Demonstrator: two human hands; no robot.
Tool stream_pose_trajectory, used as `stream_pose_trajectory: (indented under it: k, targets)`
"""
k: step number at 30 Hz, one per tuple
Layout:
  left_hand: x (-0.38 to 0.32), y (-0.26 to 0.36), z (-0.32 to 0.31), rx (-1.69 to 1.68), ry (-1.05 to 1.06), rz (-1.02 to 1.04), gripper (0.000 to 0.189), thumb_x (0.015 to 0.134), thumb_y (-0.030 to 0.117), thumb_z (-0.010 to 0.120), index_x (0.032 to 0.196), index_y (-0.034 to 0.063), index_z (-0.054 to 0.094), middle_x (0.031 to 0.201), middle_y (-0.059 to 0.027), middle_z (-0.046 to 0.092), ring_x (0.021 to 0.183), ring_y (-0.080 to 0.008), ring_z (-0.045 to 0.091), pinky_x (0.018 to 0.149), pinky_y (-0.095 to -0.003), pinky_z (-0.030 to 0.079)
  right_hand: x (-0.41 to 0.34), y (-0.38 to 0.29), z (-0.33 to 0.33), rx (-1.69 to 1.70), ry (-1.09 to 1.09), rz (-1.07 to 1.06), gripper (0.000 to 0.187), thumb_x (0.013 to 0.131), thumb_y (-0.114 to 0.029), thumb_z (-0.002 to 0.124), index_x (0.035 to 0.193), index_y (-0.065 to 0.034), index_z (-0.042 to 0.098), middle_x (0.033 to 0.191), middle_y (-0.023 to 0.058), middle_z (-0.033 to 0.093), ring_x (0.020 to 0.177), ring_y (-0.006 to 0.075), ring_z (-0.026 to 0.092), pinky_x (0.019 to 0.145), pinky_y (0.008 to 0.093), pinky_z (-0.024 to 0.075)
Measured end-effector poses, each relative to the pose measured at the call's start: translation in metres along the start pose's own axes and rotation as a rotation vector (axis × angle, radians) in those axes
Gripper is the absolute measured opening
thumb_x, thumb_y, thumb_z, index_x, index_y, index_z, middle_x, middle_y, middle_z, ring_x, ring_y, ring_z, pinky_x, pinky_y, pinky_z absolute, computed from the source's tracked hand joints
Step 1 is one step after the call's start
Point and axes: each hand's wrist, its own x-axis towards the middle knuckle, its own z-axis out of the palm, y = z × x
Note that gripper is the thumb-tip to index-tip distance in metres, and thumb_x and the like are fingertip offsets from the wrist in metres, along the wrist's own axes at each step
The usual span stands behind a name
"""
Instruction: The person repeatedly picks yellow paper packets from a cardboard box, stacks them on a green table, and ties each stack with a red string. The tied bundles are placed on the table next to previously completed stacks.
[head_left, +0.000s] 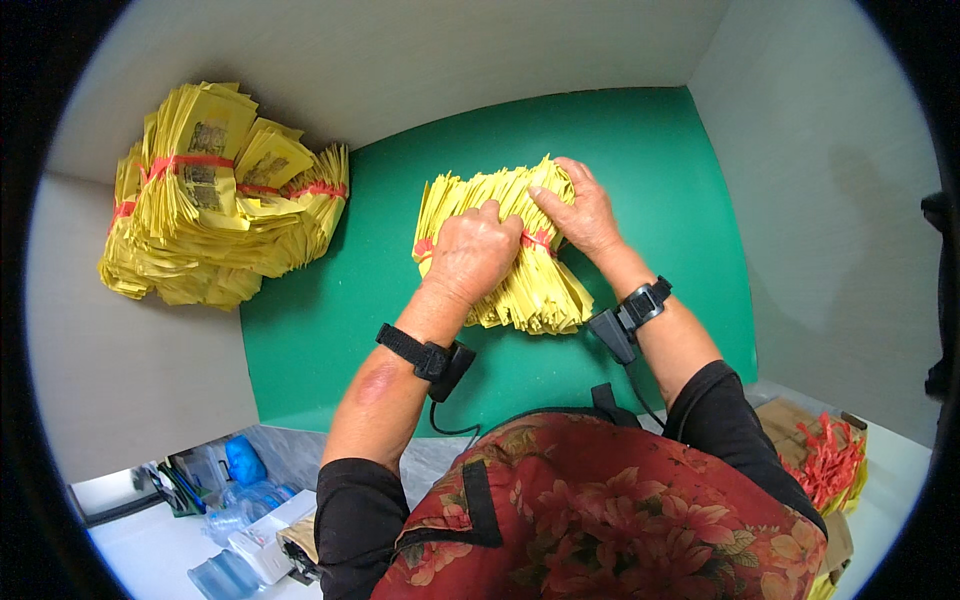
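Note:
A thick bundle of yellow paper slips, tied round its middle with red ribbon, lies on the green tabletop. My left hand rests on top of the bundle with its fingers curled; whether they grip any slips is hidden. My right hand holds the bundle's upper right end, thumb on the top edges and fingers round the far side. At the upper left, more yellow paper bundles are heaped together, bound with red ribbon, some bearing dark printing.
Grey panels wall the green tabletop at the back and sides. Below right, red ribbon strips lie by a cardboard box. Clear plastic bottles, a blue bag and a white box are at lower left.

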Motion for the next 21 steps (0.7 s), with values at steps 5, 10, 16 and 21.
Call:
stream_pose_trajectory:
  k: [5,10,16,21]
  targets:
    - [-0.004,0.008,-0.007,0.0,0.039,-0.005,0.013,0.081,0.021,0.072,0.078,0.0105,0.065,0.077,-0.0101,0.059,0.074,-0.0292,0.065,0.062,-0.0438,0.055,-0.007,-0.002,0.001,-0.032,0.021,0.004,0.059,0.084,-0.042,0.077,0.126,-0.004,0.061,0.124,0.0183,0.062,0.113,0.0382,0.06,0.099,0.0454,0.0484]
    - [-0.001,0.007,-0.012,-0.004,0.127,0.159,0.012,0.077,0.019,0.074,0.076,0.0115,0.065,0.078,-0.0061,0.059,0.081,-0.0258,0.061,0.066,-0.0415,0.054,-0.012,-0.004,0.002,-0.043,0.033,0.003,0.058,0.084,-0.04,0.077,0.126,-0.0037,0.061,0.125,0.0178,0.062,0.112,0.0386,0.059,0.098,0.0457,0.0488]
    - [0.003,0.008,-0.011,-0.027,0.035,0.256,0.008,0.075,0.018,0.067,0.073,0.0098,0.066,0.075,-0.0064,0.06,0.073,-0.0247,0.062,0.065,-0.0395,0.053,-0.016,-0.006,0.005,-0.063,0.045,-0.036,0.055,0.083,-0.037,0.077,0.124,-0.0039,0.062,0.124,0.0179,0.061,0.109,0.0387,0.058,0.097,0.0455,0.0489]
    - [0.004,0.013,-0.009,0.03,0.019,0.254,0.009,0.074,0.018,0.068,0.074,0.009,0.066,0.07,-0.0065,0.062,0.066,-0.024,0.064,0.06,-0.0387,0.054,-0.024,-0.01,0.01,-0.066,0.05,-0.076,0.052,0.084,-0.035,0.076,0.123,-0.0041,0.062,0.121,0.0176,0.061,0.108,0.0381,0.058,0.096,0.0452,0.0492]
